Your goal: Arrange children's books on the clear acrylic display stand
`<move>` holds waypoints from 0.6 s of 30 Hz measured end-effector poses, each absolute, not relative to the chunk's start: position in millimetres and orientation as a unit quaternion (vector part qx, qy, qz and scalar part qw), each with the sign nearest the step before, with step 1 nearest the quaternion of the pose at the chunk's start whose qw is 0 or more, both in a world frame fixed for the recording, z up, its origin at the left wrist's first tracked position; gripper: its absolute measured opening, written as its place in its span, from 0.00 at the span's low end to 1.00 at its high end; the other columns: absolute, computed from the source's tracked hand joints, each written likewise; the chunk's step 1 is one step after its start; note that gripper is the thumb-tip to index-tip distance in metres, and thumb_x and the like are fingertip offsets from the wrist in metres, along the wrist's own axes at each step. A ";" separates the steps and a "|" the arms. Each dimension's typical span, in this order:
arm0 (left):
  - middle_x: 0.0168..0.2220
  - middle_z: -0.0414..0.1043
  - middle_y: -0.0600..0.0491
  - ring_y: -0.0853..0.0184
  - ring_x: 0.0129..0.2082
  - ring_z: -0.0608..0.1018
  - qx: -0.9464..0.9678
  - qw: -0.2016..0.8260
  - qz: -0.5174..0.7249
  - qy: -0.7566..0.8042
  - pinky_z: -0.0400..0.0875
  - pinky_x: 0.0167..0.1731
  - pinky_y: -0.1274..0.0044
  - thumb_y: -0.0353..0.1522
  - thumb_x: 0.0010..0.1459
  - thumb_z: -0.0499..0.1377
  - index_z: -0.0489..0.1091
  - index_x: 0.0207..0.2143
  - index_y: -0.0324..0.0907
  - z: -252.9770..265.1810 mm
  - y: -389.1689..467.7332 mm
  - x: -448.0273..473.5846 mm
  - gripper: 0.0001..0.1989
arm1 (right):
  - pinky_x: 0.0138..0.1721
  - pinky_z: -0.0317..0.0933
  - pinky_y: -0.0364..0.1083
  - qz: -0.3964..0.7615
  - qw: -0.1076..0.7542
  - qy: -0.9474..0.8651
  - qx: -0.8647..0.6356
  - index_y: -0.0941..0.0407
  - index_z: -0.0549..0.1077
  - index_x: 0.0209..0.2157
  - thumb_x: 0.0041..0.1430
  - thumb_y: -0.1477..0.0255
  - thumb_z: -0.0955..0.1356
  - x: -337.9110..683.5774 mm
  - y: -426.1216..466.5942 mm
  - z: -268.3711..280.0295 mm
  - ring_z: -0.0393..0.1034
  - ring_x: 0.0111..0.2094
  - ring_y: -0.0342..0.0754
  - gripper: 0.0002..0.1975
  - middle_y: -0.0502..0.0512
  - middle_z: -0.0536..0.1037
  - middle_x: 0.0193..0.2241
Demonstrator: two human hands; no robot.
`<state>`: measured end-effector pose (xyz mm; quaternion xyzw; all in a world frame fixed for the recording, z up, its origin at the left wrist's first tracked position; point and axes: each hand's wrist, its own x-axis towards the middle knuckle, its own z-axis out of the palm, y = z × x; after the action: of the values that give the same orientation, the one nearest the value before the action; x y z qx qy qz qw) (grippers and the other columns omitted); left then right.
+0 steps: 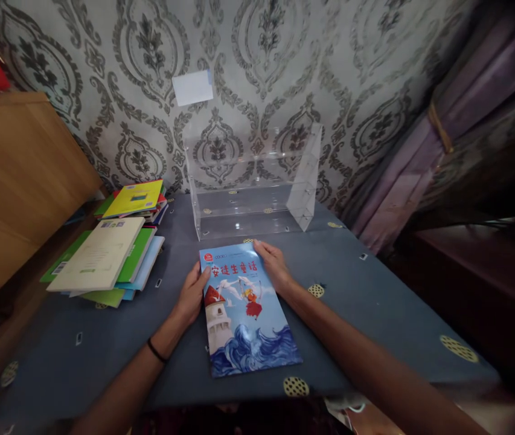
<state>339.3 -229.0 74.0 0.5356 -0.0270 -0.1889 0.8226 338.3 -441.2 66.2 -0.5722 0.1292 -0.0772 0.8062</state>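
A blue picture-covered book [250,314] with red Chinese characters, a lighthouse and waves on its front lies face up in the middle, its top toward the wall. My left hand [191,293] grips its left edge near the top, thumb on the cover. My right hand [273,263] holds its upper right corner, with the fingers partly hidden. Just beyond the book stands a clear acrylic rack [302,181] with stepped tiers, and no books show on it.
Two piles of books, a nearer pile [98,254] and a farther pile [134,198], sit on the left of the cloth-covered table [357,302]. A wooden cabinet [17,181] borders the left side. A tied purple curtain [411,181] hangs at the right, before the patterned wall [257,66].
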 end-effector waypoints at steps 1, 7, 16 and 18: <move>0.45 0.81 0.47 0.57 0.45 0.82 0.540 0.817 -0.199 -0.039 0.74 0.50 0.67 0.43 0.48 0.72 0.71 0.49 0.40 75.3 -228.8 336.4 0.29 | 0.21 0.58 0.42 -0.090 0.804 0.131 -0.572 0.54 0.71 0.25 0.44 0.47 0.76 336.9 -441.4 65.7 0.63 0.18 0.43 0.25 0.43 0.69 0.16; 0.40 0.80 0.51 0.64 0.32 0.81 0.569 0.785 -0.238 -0.054 0.77 0.35 0.74 0.43 0.46 0.73 0.67 0.50 0.42 77.0 -232.4 319.8 0.32 | 0.20 0.60 0.42 -0.114 0.820 0.139 -0.544 0.53 0.69 0.24 0.42 0.46 0.77 335.6 -445.1 64.2 0.62 0.17 0.42 0.27 0.43 0.68 0.15; 0.42 0.78 0.52 0.67 0.33 0.80 0.574 0.792 -0.205 -0.001 0.75 0.34 0.77 0.42 0.43 0.74 0.66 0.54 0.44 66.3 -234.8 321.8 0.37 | 0.34 0.73 0.51 -0.058 0.851 0.109 -0.510 0.54 0.77 0.41 0.52 0.50 0.74 340.9 -447.4 66.9 0.80 0.35 0.56 0.24 0.55 0.83 0.31; 0.43 0.78 0.52 0.67 0.33 0.80 0.561 0.801 -0.209 -0.007 0.75 0.34 0.77 0.42 0.45 0.74 0.65 0.56 0.45 68.6 -235.3 322.5 0.37 | 0.39 0.74 0.54 -0.027 0.870 0.099 -0.482 0.55 0.76 0.43 0.54 0.52 0.73 340.2 -446.4 69.2 0.80 0.38 0.58 0.23 0.58 0.84 0.35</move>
<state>322.5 -235.3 68.6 0.5613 -0.0070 -0.2086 0.8009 340.2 -446.4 69.2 -0.4818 0.0990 -0.0272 0.8702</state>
